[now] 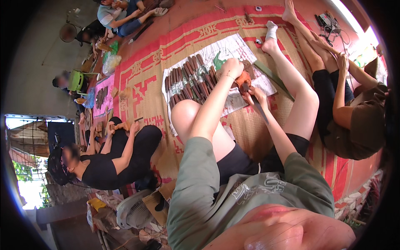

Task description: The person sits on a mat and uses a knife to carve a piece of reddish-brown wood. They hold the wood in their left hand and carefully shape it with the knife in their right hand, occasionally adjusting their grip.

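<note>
My left hand (233, 68) is closed in a fist against an orange-brown carved wooden piece (243, 80); whatever its fingers grip is hidden. Just below the carving, my right hand (257, 96) is closed around a long dark hand tool (261, 110) that tapers back toward my forearm. Both hands work above a white cloth (246, 43) between my legs. Rows of carving tools with dark wooden handles (196, 77) lie on that cloth, left of my hands. A green plastic piece (217, 61) lies beyond my left fist.
A red and tan woven mat (143, 89) covers the floor. Someone in black (104, 168) at left holds a wooden piece (120, 126). Another person (354, 121) sits close on the right. A fan (133, 212) stands lower left; a green chair (76, 80) is farther off.
</note>
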A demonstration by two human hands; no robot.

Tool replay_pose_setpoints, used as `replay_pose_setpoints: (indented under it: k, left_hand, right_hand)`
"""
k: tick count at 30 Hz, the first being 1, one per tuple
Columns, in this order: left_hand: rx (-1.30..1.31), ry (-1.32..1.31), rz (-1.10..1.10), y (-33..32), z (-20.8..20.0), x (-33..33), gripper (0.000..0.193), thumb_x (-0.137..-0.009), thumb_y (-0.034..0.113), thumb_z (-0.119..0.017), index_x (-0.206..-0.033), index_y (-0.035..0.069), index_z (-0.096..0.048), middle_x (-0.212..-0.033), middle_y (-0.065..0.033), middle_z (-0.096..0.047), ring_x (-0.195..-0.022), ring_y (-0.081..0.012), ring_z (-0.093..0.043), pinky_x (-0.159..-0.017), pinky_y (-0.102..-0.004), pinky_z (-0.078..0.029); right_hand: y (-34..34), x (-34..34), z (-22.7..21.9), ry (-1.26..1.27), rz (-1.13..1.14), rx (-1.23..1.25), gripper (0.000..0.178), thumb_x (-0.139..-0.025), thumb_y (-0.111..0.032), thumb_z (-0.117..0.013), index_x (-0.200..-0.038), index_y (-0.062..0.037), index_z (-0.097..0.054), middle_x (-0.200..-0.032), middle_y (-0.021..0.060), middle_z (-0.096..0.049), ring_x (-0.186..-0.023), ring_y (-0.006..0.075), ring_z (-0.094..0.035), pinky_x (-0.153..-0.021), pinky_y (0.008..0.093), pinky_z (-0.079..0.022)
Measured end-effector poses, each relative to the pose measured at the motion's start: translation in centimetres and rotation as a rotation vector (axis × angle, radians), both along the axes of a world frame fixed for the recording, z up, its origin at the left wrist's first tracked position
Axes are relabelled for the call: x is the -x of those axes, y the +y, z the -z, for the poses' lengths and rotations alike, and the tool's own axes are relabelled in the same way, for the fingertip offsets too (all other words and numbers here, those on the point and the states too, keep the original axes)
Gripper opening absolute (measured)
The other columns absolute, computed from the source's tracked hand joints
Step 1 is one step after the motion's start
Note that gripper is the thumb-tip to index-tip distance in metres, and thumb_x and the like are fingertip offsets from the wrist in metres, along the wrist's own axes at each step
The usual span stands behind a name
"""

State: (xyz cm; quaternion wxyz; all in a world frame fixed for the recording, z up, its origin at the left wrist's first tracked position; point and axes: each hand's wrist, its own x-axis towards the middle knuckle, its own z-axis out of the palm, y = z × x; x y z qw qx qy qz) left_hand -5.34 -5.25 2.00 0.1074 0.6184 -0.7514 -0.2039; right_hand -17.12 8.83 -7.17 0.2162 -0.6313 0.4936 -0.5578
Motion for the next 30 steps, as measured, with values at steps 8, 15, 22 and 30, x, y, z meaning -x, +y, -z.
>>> replay_pose_setpoints:
  k: [8, 15, 22, 30]
  left_hand:
    - [0.001, -0.002, 0.006, 0.3, -0.2, -0.1, 0.031, -0.077, 0.022, -0.046, -0.081, 0.001, -0.068, -0.085, -0.0234, -0.064, -0.083, -0.0374, -0.063, -0.077, -0.0431, -0.05]
    - [0.016, 0.01, 0.017, 0.0, 0.1, -0.6, 0.032, -0.077, 0.024, -0.048, -0.081, -0.001, -0.067, -0.084, -0.0246, -0.064, -0.082, -0.0376, -0.064, -0.074, -0.0437, -0.051]
    - [-0.003, -0.012, 0.011, 0.3, -0.1, -0.3, 0.033, -0.077, 0.023, -0.046, -0.083, -0.001, -0.067, -0.086, -0.0253, -0.063, -0.084, -0.0379, -0.063, -0.078, -0.0435, -0.05]
    - [0.022, -0.011, 0.011, -0.2, 0.3, -0.8, 0.032, -0.077, 0.023, -0.044, -0.081, 0.003, -0.068, -0.088, -0.0241, -0.063, -0.086, -0.0383, -0.061, -0.079, -0.0425, -0.049]
  right_hand:
    - [-0.2, -0.5, -3.1, 0.024, 0.007, -0.065, 0.015, -0.073, -0.005, -0.067, -0.076, 0.0002, -0.053, -0.076, 0.016, -0.06, -0.069, 0.0315, -0.06, -0.063, 0.036, -0.048]
    - [0.3, -0.3, -2.7, -0.015, -0.03, 0.027, 0.016, -0.072, -0.001, -0.067, -0.077, 0.0023, -0.052, -0.082, 0.0158, -0.061, -0.072, 0.0294, -0.062, -0.064, 0.0336, -0.048]
    - [0.3, -0.1, -2.2, 0.09, -0.037, 0.08, 0.017, -0.072, -0.005, -0.066, -0.075, 0.0002, -0.051, -0.071, 0.0151, -0.057, -0.064, 0.0323, -0.058, -0.059, 0.0363, -0.047]
    - [-0.2, -0.6, -2.1, -0.001, -0.026, 0.094, 0.016, -0.072, -0.003, -0.069, -0.078, 0.0017, -0.055, -0.079, 0.0144, -0.06, -0.07, 0.0281, -0.062, -0.062, 0.0323, -0.049]
